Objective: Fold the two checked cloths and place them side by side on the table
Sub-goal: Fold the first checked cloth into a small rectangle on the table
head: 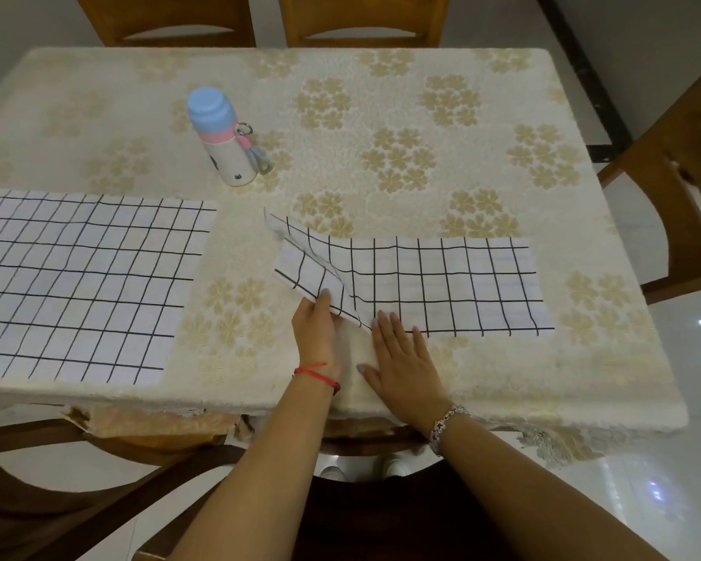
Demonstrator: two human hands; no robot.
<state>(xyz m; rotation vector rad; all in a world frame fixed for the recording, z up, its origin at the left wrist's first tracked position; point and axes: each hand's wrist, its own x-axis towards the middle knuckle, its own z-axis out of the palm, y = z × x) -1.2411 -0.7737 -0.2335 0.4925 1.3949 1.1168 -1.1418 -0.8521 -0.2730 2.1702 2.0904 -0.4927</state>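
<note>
The left hand (314,332) pinched the near left corner of the right cloth (442,285) between thumb and fingers, lifting that end off the table (381,115) so that it curled up and over, its far corner standing free in the air. The right hand (401,358) lay flat and open, palm down, fingers spread, its fingertips pressing on the cloth's near edge just beside the lifted part; it gripped nothing. The rest of that cloth lay flat as a long strip, running to the right across the near half of the table, its top layer seeming to be doubled, though the fold itself could not be made out for sure. The left cloth (82,285) lay spread out flat and unfolded at the near left of the table, well apart from the other, untouched by either hand. A bottle (221,135) with a blue cap and a pink band stood upright farther back, between the two cloths and beyond them, a strap hanging at its side. A red thread circled the left wrist and a metal bracelet the right. Wooden chairs (167,18) stood at the far side and at the right.
</note>
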